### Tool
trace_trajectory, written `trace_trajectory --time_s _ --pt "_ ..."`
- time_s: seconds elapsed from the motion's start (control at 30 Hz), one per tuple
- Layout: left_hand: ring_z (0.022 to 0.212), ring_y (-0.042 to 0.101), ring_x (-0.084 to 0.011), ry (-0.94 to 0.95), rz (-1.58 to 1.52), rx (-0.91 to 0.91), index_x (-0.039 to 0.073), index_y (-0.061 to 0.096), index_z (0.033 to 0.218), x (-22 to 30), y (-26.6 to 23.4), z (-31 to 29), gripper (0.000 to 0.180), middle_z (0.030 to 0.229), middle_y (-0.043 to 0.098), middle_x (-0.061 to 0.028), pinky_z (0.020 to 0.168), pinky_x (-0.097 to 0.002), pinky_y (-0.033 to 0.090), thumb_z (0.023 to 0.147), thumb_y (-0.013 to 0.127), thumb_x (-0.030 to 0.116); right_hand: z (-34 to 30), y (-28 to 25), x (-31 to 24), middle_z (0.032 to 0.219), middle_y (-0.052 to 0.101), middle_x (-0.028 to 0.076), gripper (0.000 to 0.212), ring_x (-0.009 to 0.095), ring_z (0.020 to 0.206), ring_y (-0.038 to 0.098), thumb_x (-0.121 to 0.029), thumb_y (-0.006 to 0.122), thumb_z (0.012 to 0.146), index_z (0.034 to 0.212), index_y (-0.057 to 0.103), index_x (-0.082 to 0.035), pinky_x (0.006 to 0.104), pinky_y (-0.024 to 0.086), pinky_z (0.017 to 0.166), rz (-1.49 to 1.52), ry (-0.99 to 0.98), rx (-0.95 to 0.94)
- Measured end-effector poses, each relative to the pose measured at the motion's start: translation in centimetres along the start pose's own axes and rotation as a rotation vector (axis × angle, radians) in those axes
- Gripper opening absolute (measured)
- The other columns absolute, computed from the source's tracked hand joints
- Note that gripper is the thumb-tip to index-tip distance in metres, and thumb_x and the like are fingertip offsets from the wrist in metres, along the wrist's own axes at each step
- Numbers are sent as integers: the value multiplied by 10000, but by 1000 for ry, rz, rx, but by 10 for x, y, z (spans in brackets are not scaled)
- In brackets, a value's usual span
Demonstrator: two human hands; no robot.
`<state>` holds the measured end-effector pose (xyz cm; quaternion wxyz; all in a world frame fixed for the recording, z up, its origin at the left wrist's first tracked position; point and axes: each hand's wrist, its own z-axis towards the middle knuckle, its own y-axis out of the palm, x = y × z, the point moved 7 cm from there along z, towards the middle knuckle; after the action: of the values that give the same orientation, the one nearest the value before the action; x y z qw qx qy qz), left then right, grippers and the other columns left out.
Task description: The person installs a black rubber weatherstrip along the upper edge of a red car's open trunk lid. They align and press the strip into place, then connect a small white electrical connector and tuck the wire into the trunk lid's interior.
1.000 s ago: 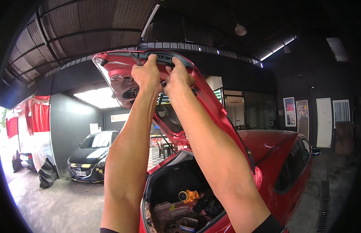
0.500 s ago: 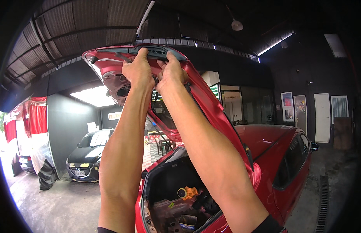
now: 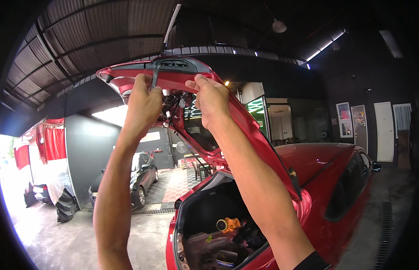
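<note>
My left hand (image 3: 146, 105) is up at head height, its fingers pinching a slim grey tool (image 3: 156, 77) that points upward. My right hand (image 3: 213, 99) hangs beside it, the fingers half curled toward the left; nothing shows between them, but I cannot tell whether they pinch something small.

Both hands are in front of the red tailgate (image 3: 242, 118), which stands raised over the car (image 3: 315, 180). Near its top edge is a dark panel (image 3: 178, 65) with a narrow slot. The tip of my tool overlaps the panel's left end from where I look, though I can't tell whether it touches. The right fingers sit lower, beneath the panel's right end, and seem apart from it.

I'd judge the step in hand to be close work at that panel, tool in the left and the right near to help. Any next move there calls for a firm left grip, the tip lined up with the panel's edge, and the right fingers steadying it without scraping the red paint.

Below, the boot (image 3: 200, 208) gapes, with an orange thing (image 3: 232, 224) and a small tub (image 3: 226, 263) inside.
</note>
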<state>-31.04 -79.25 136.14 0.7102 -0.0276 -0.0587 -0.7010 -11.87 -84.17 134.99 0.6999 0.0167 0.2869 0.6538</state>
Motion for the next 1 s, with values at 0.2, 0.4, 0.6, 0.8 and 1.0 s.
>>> trace_trajectory --time_s 0.2,0.4,0.6,0.8,1.0 --pt "908 774 -338 478 1056 -210 102 715 1270 67 0 18 351 1000 771 -177 756 -466 602 920 718 130 1 4 -6 1045 797 131 341 170 937 711 -257 609 1112 1198 734 49 348 532 917 -88 -114 37" --pt "833 785 -345 805 1321 -212 149 818 971 103 20 47 189 884 788 -134 694 -482 586 919 643 103 2 4 -5 1059 807 96 341 124 877 652 -273 613 1115 1238 727 24 318 504 859 -111 -119 -14" --pt "897 789 -303 742 1565 -456 213 862 1094 111 47 69 363 943 814 -102 722 -441 588 852 672 20 2 -4 -15 1017 811 108 335 139 943 686 -262 605 1118 1196 744 33 319 499 939 -127 -115 -59" --pt "881 795 -318 752 1620 -417 169 847 983 114 58 71 215 904 807 -103 719 -436 603 867 703 60 1 -3 -14 939 804 95 342 107 778 628 -261 598 1121 1061 780 23 304 495 779 -121 -133 -31" --pt "864 798 -333 721 1587 -358 128 796 1035 88 60 64 183 870 792 -135 699 -464 616 901 689 63 15 -13 -10 839 784 61 395 82 646 552 -265 602 1118 905 804 0 300 459 631 -168 -276 59"
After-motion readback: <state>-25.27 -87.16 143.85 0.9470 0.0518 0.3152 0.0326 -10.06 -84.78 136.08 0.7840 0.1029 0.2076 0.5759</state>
